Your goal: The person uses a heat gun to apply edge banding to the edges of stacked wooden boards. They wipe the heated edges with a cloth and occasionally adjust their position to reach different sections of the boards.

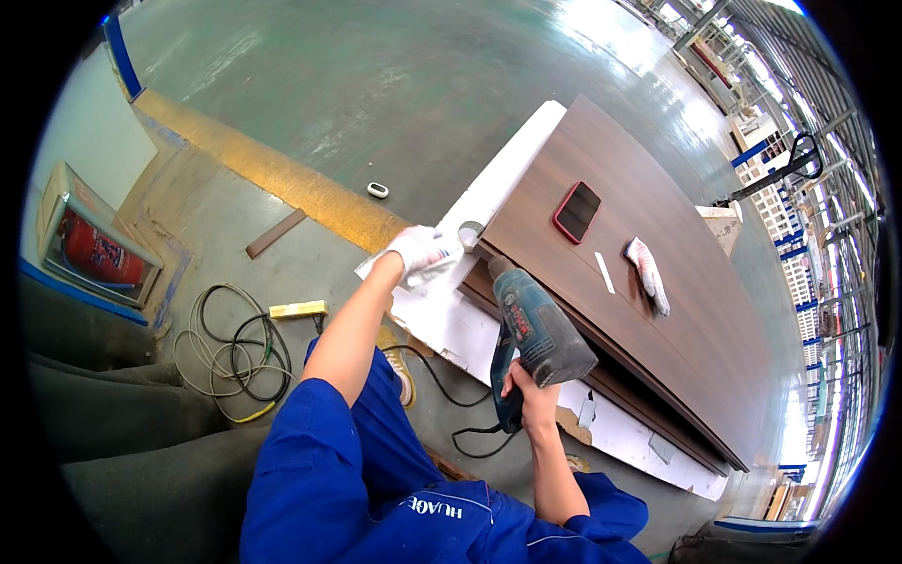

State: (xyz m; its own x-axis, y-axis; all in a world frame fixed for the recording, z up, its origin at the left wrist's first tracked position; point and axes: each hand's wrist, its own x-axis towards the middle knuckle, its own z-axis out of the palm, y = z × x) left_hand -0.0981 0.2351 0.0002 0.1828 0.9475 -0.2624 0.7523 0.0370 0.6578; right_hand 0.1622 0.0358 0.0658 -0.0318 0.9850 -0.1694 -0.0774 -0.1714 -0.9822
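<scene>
My bare right hand (535,393) grips the handle of a blue-green corded heat gun (542,331). Its nozzle points up and left, close to the near left corner of a dark brown wood-grain panel (639,202). On my left hand (423,252) is a white glove with blue marks. The fingers look curled in, slightly blurred, over something pale that I cannot make out. That hand is left of the panel corner, above a white sheet (512,174) under the stack. A round grey-white thing, perhaps a tape roll (470,233), lies between glove and corner.
On the panel lie a red-cased phone (577,212), a white strip (604,273) and a white glove (647,276). A coiled cable (221,350), a yellow power strip (299,309), a brown strip (275,233) and a small white device (378,190) lie on the floor. A fire extinguisher (99,249) stands left.
</scene>
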